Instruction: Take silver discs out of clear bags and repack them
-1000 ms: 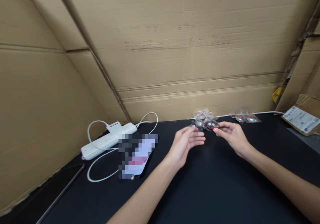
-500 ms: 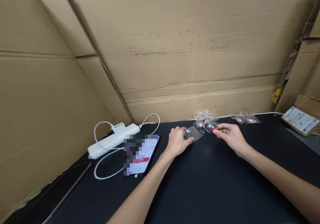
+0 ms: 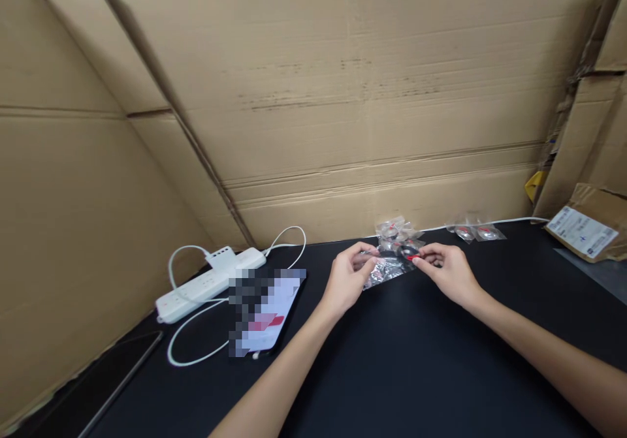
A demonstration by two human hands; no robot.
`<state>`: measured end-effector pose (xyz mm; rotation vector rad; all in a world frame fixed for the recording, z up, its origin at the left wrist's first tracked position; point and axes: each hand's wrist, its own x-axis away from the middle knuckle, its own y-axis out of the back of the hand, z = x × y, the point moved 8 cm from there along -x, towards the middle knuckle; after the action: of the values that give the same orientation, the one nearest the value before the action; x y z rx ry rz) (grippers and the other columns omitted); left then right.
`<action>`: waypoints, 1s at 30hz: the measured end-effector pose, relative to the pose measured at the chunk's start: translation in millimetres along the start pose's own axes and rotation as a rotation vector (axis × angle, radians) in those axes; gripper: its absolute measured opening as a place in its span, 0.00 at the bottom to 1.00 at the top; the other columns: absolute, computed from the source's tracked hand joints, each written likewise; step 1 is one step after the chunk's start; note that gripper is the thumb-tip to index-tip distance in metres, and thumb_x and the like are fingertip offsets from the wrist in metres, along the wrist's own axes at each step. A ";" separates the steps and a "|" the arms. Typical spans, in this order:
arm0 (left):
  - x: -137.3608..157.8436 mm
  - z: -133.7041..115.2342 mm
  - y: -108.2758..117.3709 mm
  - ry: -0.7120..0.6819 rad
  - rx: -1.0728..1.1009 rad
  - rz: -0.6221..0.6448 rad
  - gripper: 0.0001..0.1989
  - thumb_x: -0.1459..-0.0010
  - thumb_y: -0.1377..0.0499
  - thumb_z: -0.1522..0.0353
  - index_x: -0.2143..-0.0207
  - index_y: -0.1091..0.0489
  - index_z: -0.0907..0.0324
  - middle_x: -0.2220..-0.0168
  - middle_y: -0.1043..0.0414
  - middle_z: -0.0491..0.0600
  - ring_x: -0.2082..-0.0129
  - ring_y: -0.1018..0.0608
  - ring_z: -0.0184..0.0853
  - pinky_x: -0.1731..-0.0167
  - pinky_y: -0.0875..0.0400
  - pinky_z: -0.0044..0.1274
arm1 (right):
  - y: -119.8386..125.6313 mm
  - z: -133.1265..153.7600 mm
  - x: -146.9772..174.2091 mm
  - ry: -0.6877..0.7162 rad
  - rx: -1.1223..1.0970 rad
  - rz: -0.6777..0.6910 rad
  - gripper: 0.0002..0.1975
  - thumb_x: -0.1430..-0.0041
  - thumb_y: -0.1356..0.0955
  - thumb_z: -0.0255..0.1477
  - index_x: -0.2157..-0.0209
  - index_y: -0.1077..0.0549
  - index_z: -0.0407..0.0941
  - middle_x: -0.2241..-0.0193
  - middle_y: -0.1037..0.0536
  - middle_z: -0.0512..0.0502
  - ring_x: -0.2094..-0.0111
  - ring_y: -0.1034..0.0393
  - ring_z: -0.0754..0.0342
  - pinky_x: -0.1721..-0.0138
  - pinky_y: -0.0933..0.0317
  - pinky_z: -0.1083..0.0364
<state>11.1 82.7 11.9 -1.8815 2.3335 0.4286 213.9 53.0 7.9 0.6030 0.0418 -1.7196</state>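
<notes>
My left hand (image 3: 349,276) is closed, with thumb and fingers pinching a clear plastic bag (image 3: 389,271) just above the black table. From the right, my right hand (image 3: 448,269) pinches a small round black-and-red item (image 3: 408,252) at its red edge. The item's exact kind is too small to tell. It sits close against the bag's upper right part, and whether it is inside the bag I cannot make out. Right behind lies a small pile of clear packets (image 3: 393,229) with red and silvery contents.
Two similar packets (image 3: 475,231) lie further right by a white cable. A phone (image 3: 269,320), partly pixelated, and a white power strip (image 3: 210,284) with cables are on the left. A labelled brown parcel (image 3: 588,226) stands at right. Cardboard walls (image 3: 367,98) enclose the table.
My left thumb and fingers have closed on the bag, which is now raised and turned towards the round item. My right hand keeps its pinch. The view has shifted slightly.
</notes>
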 end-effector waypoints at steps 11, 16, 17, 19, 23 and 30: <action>3.1 -10.7 -11.8 -0.031 0.150 0.123 0.11 0.44 0.39 0.62 0.62 0.27 0.60 0.63 0.26 0.52 0.69 0.21 0.38 0.70 0.25 0.28 | -14.0 -10.4 4.0 -0.267 -0.304 0.177 0.13 0.56 0.25 0.34 0.72 0.24 0.39 0.79 0.25 0.49 0.78 0.34 0.58 0.74 0.40 0.57; 4.3 -14.4 -13.8 -0.024 0.201 0.139 0.12 0.43 0.39 0.61 0.61 0.27 0.61 0.61 0.26 0.53 0.68 0.20 0.39 0.67 0.24 0.30 | -16.7 -11.8 5.3 -0.324 -0.357 0.230 0.13 0.57 0.24 0.35 0.73 0.24 0.39 0.80 0.27 0.50 0.78 0.36 0.60 0.74 0.41 0.57; 4.3 -15.8 -13.3 -0.031 0.202 0.135 0.13 0.43 0.39 0.61 0.61 0.27 0.61 0.61 0.26 0.53 0.68 0.20 0.39 0.67 0.23 0.30 | -15.6 -13.2 5.0 -0.334 -0.353 0.218 0.14 0.57 0.24 0.35 0.74 0.24 0.39 0.81 0.28 0.51 0.79 0.36 0.60 0.74 0.42 0.57; 4.1 -18.3 -11.7 -0.046 0.201 0.120 0.14 0.43 0.39 0.61 0.60 0.27 0.62 0.61 0.26 0.53 0.68 0.20 0.38 0.66 0.23 0.30 | -13.7 -16.1 4.6 -0.352 -0.341 0.195 0.14 0.58 0.24 0.36 0.73 0.24 0.39 0.81 0.28 0.51 0.79 0.37 0.60 0.74 0.42 0.57; 3.3 -21.1 -9.3 -0.068 0.189 0.108 0.15 0.43 0.40 0.59 0.60 0.28 0.63 0.62 0.26 0.53 0.69 0.20 0.37 0.67 0.22 0.31 | -13.7 -19.8 5.4 -0.382 -0.349 0.187 0.15 0.58 0.24 0.36 0.73 0.24 0.39 0.80 0.28 0.50 0.78 0.37 0.60 0.73 0.43 0.57; 3.3 -14.9 -12.4 -0.063 0.137 0.135 0.15 0.40 0.42 0.60 0.59 0.29 0.63 0.64 0.26 0.52 0.69 0.20 0.36 0.68 0.23 0.29 | -15.4 -16.2 5.4 -0.387 -0.395 0.212 0.13 0.57 0.24 0.34 0.73 0.23 0.39 0.79 0.28 0.50 0.77 0.37 0.60 0.72 0.44 0.57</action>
<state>23.7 73.0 23.4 -1.6339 2.3913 0.3265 205.0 57.6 -12.8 -0.0210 0.0405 -1.5388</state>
